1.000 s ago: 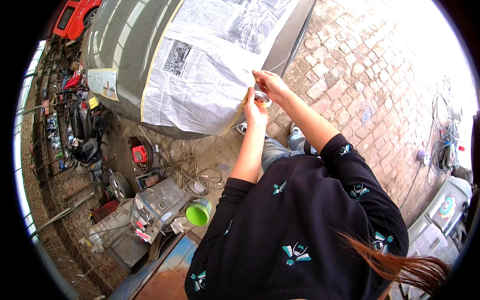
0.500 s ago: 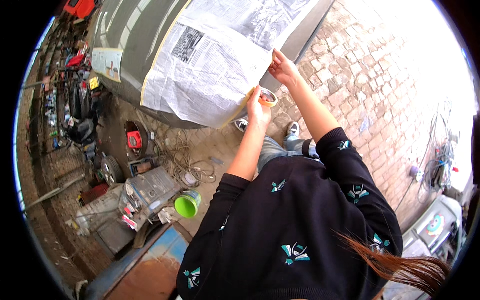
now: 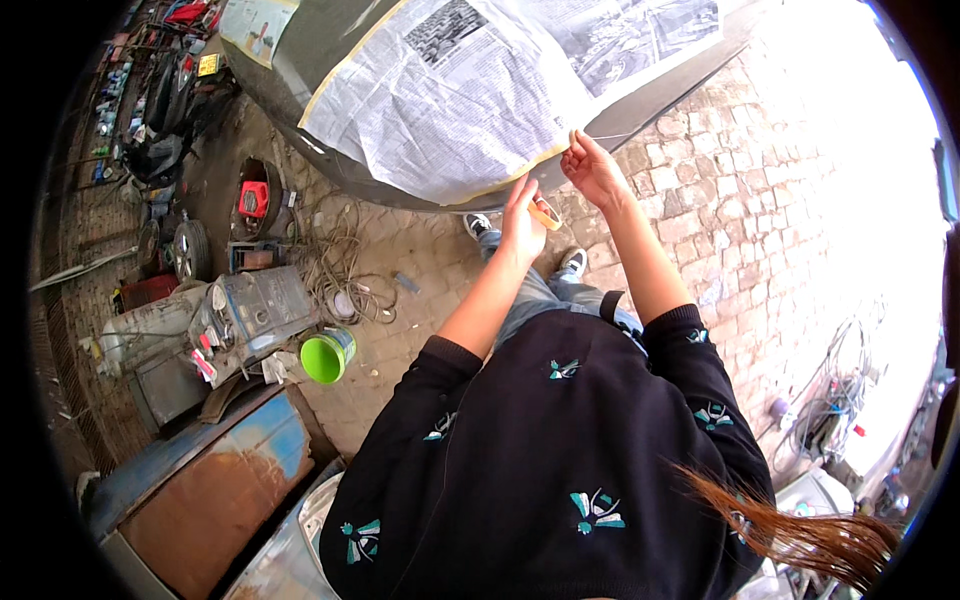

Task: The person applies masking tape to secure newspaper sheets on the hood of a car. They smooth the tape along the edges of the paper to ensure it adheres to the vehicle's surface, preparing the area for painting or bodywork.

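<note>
Printed newspaper sheets [image 3: 450,110] lie over a grey car body panel [image 3: 345,45], with yellow masking tape along their curved edges. At the near edge of the paper, my left hand [image 3: 520,232] grips a roll of masking tape [image 3: 547,215], its fingers pointing up toward the taped border. My right hand [image 3: 598,175] is just right of it, thumb and fingertips pinched together at the paper's right corner. A thin pale strip [image 3: 608,136] runs from those fingertips to the right along the panel. Whether it is tape or a paper edge, I cannot tell.
Below the panel, my feet stand on stone paving [image 3: 720,190]. To the left are coiled hoses [image 3: 350,275], a green bucket [image 3: 327,355], a wheel [image 3: 192,250], a grey machine [image 3: 262,305] and a rusty blue metal cabinet [image 3: 215,480]. Tangled cables [image 3: 825,400] lie at the right.
The view has shifted, so the panel sits higher in it. My right hand has moved down the paper's edge, closer to my left hand's level. The tape roll has turned in my left hand.
</note>
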A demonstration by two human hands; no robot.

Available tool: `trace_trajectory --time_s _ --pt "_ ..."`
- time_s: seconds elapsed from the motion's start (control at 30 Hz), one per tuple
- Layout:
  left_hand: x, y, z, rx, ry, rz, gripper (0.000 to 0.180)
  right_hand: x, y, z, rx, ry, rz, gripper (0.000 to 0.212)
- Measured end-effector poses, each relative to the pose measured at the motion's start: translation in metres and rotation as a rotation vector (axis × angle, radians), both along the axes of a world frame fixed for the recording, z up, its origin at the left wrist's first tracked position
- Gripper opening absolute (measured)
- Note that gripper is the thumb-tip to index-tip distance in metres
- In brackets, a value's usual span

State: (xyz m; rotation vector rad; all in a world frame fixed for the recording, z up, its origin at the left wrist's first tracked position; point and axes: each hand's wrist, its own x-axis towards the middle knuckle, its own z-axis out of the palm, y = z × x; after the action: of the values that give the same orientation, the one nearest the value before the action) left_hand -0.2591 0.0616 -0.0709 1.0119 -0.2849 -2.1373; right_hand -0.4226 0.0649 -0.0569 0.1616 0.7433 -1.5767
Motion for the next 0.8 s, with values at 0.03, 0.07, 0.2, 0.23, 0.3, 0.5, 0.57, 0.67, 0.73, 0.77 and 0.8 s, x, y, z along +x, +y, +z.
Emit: trace_trajectory --time_s 0.03,0.07,0.2,0.23,0.3,0.5,0.57,0.67,0.73,0.77,0.8 --pt "0.000 -0.004 -0.001 0.001 0.044 0.010 0.020 0.004 0.002 0.001 -0.032 0.010 0.032 0.010" --pt "0.001 -0.007 -0.003 0.020 0.058 0.031 0.018 0.009 0.004 0.002 -0.065 0.020 0.063 0.010" --pt "0.010 -0.010 0.000 0.052 0.075 0.100 0.016 0.027 0.005 0.005 -0.048 0.070 0.145 0.009" --pt "0.013 -0.009 0.000 0.036 0.066 0.114 0.016 0.032 0.006 0.008 -0.033 0.067 0.141 0.008" --pt "0.018 -0.006 -0.001 0.028 0.077 0.146 0.015 0.038 0.008 0.006 -0.026 0.076 0.172 0.007" --pt "0.047 0.006 -0.011 0.043 0.157 0.145 0.017 0.060 0.016 0.009 0.001 0.082 0.223 0.007" --pt "0.059 0.009 -0.010 0.057 0.209 0.193 0.015 0.066 0.018 0.012 0.009 0.090 0.204 0.007" --pt "0.080 0.008 -0.013 0.039 0.168 0.218 0.022 0.070 0.017 0.010 0.000 0.089 0.194 0.008" --pt "0.093 0.011 -0.012 0.044 0.157 0.248 0.022 0.072 0.017 0.009 0.009 0.086 0.190 0.009" --pt "0.099 0.013 -0.010 0.040 0.145 0.266 0.022 0.072 0.017 0.010 0.024 0.087 0.187 0.010" --pt "0.106 0.014 -0.008 0.038 0.133 0.284 0.022 0.073 0.018 0.011 0.039 0.088 0.184 0.011"
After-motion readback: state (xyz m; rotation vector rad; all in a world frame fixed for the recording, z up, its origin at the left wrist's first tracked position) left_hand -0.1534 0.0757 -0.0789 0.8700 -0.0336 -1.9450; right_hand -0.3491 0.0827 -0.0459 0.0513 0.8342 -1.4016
